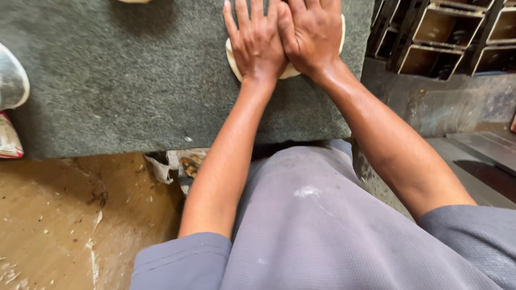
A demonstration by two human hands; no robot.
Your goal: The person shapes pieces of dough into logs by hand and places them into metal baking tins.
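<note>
While both hands lie flat with fingers extended, the left hand (257, 43) and right hand (310, 33) press side by side on the dough (234, 63), which rests on the grey stone slab (123, 80) near its far right edge.

light: soft daylight, even | shadows: faint beneath arms | focus: sharp | edges: slightly stretched

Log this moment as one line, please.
left hand flat on dough | right hand flat on dough, overlapping left | grey stone slab
</note>
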